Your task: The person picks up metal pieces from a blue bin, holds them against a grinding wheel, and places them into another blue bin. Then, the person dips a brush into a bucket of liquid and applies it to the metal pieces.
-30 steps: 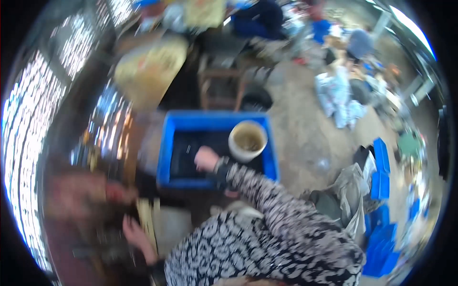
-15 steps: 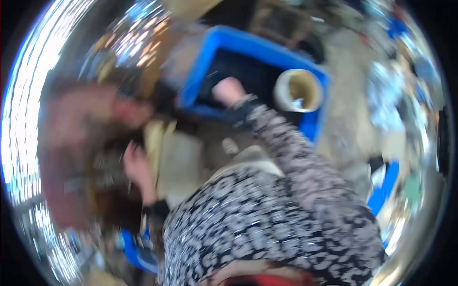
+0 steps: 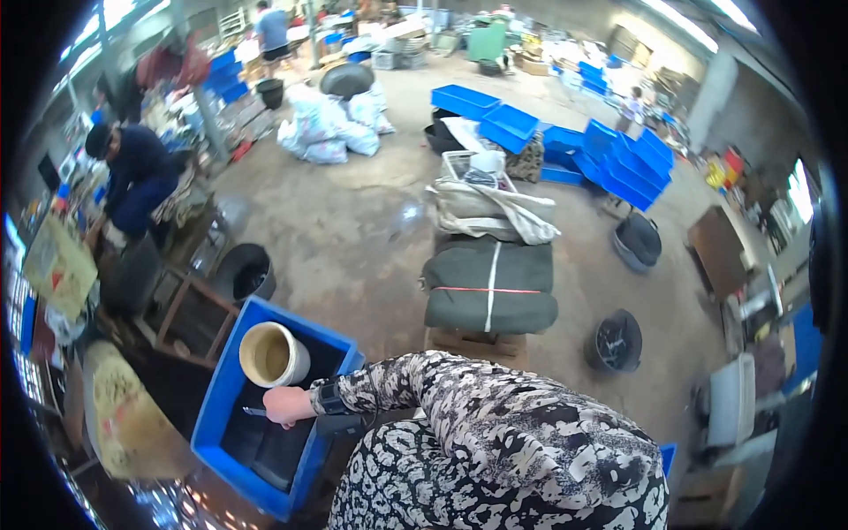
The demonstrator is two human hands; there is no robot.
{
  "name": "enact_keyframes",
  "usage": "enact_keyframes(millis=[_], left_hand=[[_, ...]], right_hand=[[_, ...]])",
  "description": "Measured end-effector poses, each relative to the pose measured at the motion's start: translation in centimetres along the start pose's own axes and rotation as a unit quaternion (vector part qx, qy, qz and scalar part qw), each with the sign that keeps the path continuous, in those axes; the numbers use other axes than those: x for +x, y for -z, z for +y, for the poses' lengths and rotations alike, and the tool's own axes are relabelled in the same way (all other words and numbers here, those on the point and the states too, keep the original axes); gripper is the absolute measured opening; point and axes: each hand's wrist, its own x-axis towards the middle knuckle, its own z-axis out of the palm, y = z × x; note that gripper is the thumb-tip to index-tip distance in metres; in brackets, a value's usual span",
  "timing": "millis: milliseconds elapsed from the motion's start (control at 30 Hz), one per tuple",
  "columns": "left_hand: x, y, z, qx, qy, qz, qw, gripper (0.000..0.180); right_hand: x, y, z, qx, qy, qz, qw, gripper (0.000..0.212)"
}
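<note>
My right hand reaches into a blue plastic tub at the lower left, its fingers closed. A thin grey piece sticks out from the finger side; its kind is too small to tell. The tub's bottom is dark. Just beyond my hand, a cream-coloured bucket stands inside the tub. My left hand is out of view.
A rusty frame and a black basket lie beyond the tub. Ahead are green bundles stacked on a wooden base, and several blue crates. A person in dark clothes crouches at the left.
The view has swung to the right and up, so the tub with the bucket now sits at the lower left. My left hand has left the view; my right hand stays over the tub.
</note>
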Motion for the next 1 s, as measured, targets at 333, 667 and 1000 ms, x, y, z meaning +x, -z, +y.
enact_keyframes(millis=[333,667,1000], left_hand=[[0.9,2.3,3.6,0.037,0.059,-0.045,0.997,0.06],[2.6,5.7,5.9,0.024,0.074,-0.046,0.996,0.053],[2.6,5.6,5.7,0.03,0.1,-0.068,0.992,0.048]], right_hand=[[0.3,-2.2,2.4,0.0,0.065,-0.003,0.998,0.026],[-0.7,-1.9,4.7,0.039,0.111,-0.006,0.993,0.026],[-3.0,-1.2,5.1,-0.037,0.284,0.014,0.958,0.026]])
